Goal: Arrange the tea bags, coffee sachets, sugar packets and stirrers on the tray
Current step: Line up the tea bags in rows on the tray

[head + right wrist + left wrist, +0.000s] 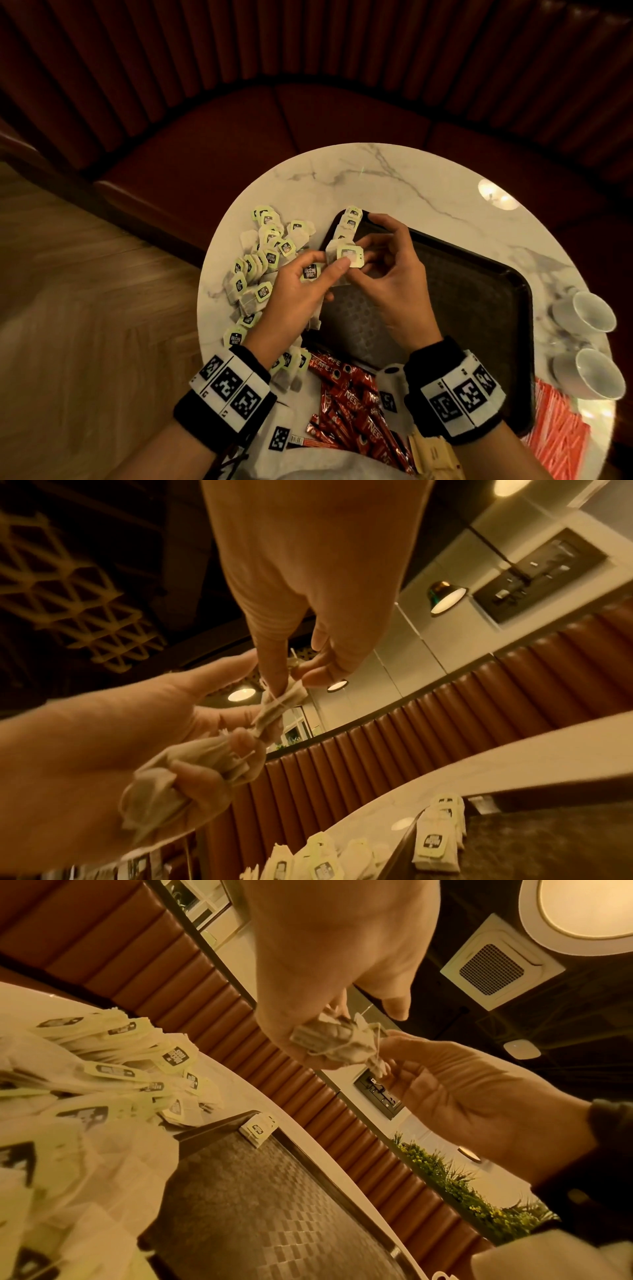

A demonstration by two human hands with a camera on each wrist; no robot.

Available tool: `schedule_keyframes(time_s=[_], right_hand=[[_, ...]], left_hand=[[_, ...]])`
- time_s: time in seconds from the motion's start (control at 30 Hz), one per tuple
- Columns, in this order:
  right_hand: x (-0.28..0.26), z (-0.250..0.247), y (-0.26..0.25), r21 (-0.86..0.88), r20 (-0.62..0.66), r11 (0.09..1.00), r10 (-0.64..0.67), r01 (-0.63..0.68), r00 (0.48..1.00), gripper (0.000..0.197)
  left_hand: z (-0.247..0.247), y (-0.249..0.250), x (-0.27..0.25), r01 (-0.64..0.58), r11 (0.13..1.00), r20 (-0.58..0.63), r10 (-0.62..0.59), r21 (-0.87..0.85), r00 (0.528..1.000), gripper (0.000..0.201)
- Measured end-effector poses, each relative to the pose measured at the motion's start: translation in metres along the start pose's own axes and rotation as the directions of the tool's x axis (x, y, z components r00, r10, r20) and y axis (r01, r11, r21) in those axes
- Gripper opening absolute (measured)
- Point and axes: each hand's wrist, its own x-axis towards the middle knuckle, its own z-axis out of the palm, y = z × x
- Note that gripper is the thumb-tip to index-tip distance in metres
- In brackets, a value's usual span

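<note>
left hand (301, 291): fingers clutch bunched pale paper tea bags (192, 772), feeding stock | right hand (390, 274): pinches one green-tagged tea bag (349, 255) mid-frame, freeing it for row at upper-left corner of dark textured tray (479, 308)

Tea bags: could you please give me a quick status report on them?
Left hand grips a bunch of tea bags; right hand pinches one. A few lie in the tray corner; pile waits on the table. Nothing in the way.
</note>
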Motion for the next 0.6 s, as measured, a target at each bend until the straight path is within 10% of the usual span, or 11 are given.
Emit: schedule_keyframes(time_s=[0.6], right_hand=[[0.002,-0.013,-0.003,0.059,-0.08,0.988,0.145,-0.14,0.986,0.011]], left_hand=[[-0.006,-0.002,0.0,0.024,1.0,0.061,-0.023,-0.012,0.998,0.01]])
